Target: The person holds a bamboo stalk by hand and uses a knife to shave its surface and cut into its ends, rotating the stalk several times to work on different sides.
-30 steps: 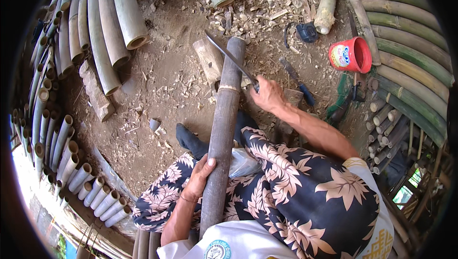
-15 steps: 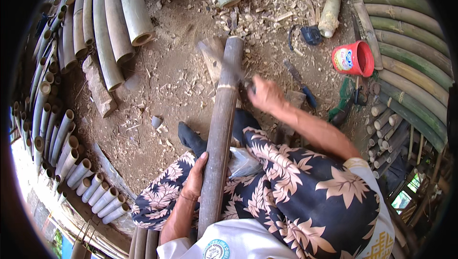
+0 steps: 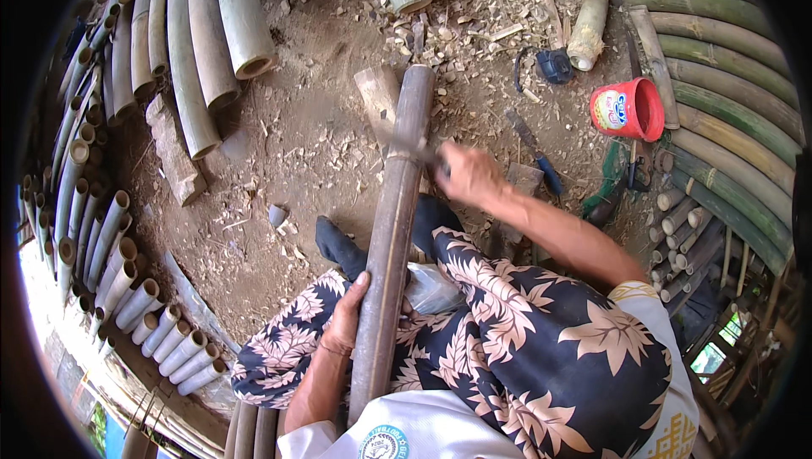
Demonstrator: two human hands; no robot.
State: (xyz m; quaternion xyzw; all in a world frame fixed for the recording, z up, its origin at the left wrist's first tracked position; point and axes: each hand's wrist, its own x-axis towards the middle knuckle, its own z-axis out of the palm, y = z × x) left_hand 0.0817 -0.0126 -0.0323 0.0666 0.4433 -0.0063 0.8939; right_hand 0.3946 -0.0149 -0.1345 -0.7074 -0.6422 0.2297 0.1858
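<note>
A thick brown-grey bamboo pole (image 3: 391,247) slants from my lap to the ground in front of me, its far end beside a wooden block (image 3: 375,91). My left hand (image 3: 345,313) is closed round the pole's near part, thumb lying along its left side. In my right hand (image 3: 470,175) is the handle of a machete (image 3: 409,153). Its motion-blurred blade crosses the pole at the pale ring of a node; whether it touches the bamboo I cannot tell.
Bamboo poles (image 3: 245,27) are stacked at the far left, with more (image 3: 719,44) along the right. A red bucket (image 3: 628,109), a knife with a blue handle (image 3: 548,173) and a bamboo piece (image 3: 589,23) lie on the right among wood chips. Short bamboo tubes (image 3: 190,353) stand lower left.
My right hand has shifted slightly, and the machete blade has swung down from beyond the node to lie across it. My left hand and the bamboo pole have stayed nearly still.
</note>
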